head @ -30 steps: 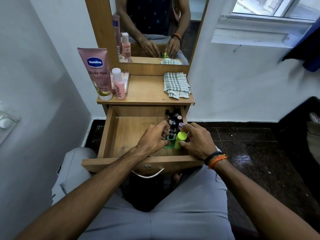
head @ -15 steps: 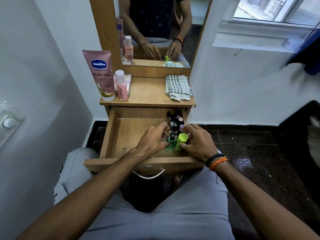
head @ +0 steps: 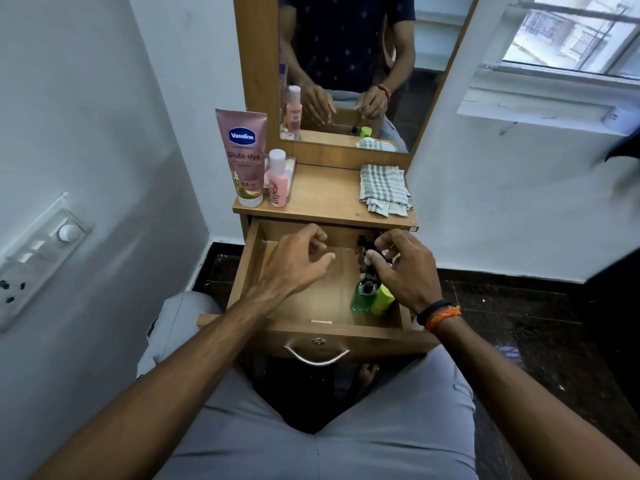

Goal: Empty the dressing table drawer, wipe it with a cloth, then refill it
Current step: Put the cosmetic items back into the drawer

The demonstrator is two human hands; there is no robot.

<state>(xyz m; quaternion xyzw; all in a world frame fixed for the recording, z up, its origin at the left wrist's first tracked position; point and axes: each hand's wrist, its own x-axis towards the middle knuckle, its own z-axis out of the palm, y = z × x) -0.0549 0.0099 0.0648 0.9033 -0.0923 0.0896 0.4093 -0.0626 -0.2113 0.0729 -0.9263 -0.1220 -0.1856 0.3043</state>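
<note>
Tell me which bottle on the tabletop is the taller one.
The Vaseline tube, standing cap-down at the left edge; the pink bottle beside it is shorter.

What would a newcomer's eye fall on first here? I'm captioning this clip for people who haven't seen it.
The two hands over the open drawer: the left hand hovers loosely curled, and the right hand pinches a small bottle among those along the right side. Next, the tall pink Vaseline tube on the tabletop's left and the checked cloth on its right.
</note>
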